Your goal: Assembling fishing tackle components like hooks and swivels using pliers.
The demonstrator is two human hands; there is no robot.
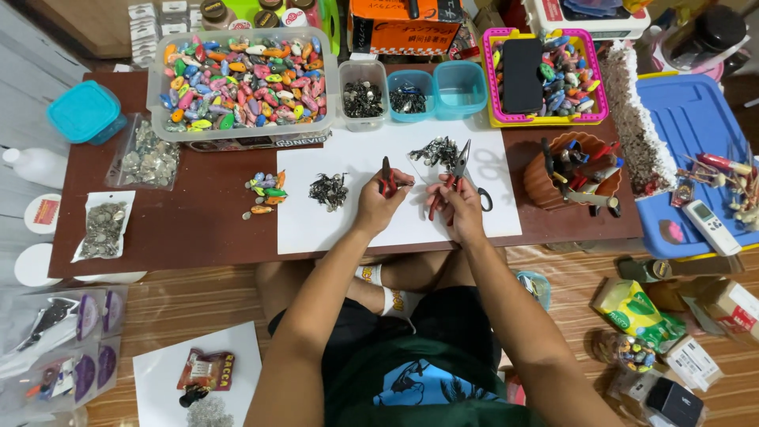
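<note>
1. Sitting at the far left of the brown table (198,229) are a blue tub with a lid (83,111) and two clear bags of small metal bits (146,156).
2. Next comes a big clear tray of bright little fish-shaped lures (241,79), with a few loose lures (265,192) lying below it, beside the white sheet (316,229).
3. A small pile of dark hooks (329,190) lies on the sheet, just left of the hands.
4. The left hand (379,202) is curled tight around red-handled pliers (387,175), which point up.
5. The right hand (456,202) is closed around a second pair of red pliers (455,170). I cannot tell what tiny thing sits between the two tips.
6. The pliers look hard and stiff, and not heavy. The red handles are the best place to hold. The hooks look light, sharp and easy to drop.
7. More hooks (433,150) lie above the hands, and black scissors (482,194) are touching the right hand's side.
8. Farther right is a brown pot of tools (573,170).
</note>
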